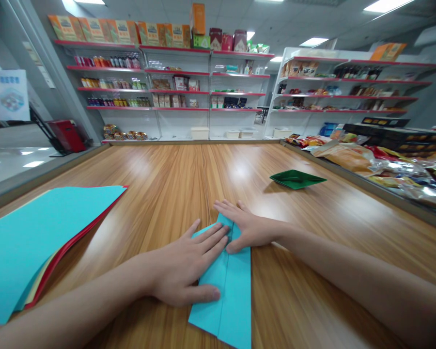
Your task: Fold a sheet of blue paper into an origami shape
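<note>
Two bare forearms come in closest to my camera, the left forearm point(83, 298) from the lower left corner and the right forearm point(349, 266) from the lower right. Between them, in the lower middle of my view, a long strip of bright turquoise folded paper point(236, 291) lies flat on the brown wood-grain surface point(160, 179), a seam running down its length. I see the left hand point(181, 269) palm down on the strip, fingers spread wide, thumb pointing towards the seam, gripping nothing. The right hand point(254, 228) also lies palm down, across the strip's far end, its fingers stretched out and slightly parted, with nothing pinched. The left fingertips sit close to the right thumb; from my seat I cannot tell whether they touch. Off to the left I have a stack of large paper sheets point(58, 232), turquoise on top, with cream and red edges showing underneath. Beyond the right hand, well apart from it, rests a dark green, boat-like folded paper shape point(298, 179) with pointed ends. At the far right I make out heaped snack packets point(356, 157), and past the far edge stands white shelving point(174, 121) carrying orange boxes point(121, 31) on top
</note>
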Available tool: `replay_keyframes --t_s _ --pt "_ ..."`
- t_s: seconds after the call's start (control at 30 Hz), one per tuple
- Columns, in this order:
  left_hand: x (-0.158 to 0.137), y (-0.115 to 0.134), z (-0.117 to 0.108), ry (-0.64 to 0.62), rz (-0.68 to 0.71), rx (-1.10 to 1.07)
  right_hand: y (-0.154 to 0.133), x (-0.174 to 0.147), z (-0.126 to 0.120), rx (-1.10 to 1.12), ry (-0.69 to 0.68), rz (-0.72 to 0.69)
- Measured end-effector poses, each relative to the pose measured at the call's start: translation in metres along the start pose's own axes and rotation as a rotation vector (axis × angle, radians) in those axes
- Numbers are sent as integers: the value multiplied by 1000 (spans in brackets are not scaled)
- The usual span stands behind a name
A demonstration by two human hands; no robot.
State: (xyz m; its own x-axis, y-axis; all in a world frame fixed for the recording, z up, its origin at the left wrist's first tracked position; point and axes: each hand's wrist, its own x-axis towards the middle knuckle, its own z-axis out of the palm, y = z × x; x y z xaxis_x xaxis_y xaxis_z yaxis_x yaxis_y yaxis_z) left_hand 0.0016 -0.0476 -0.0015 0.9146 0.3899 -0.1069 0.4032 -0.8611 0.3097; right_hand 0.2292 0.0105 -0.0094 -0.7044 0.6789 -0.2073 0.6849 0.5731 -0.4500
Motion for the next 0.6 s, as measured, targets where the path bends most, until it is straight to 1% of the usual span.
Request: replay_keyframes --t_s 0.07,0.33,0.43,0.6 --pt "0 -1 1 12 9 -5 1 -1 -1 6 -7 -12" --pt "-1 -1 2 29 29 3 -5 -2 -3 3 -9 48" --pt "-2 -1 1 34 31 6 -2 -2 -4 13 1 40" --pt "-2 -2 1 26 35 -6 5 0 -6 12 -8 64"
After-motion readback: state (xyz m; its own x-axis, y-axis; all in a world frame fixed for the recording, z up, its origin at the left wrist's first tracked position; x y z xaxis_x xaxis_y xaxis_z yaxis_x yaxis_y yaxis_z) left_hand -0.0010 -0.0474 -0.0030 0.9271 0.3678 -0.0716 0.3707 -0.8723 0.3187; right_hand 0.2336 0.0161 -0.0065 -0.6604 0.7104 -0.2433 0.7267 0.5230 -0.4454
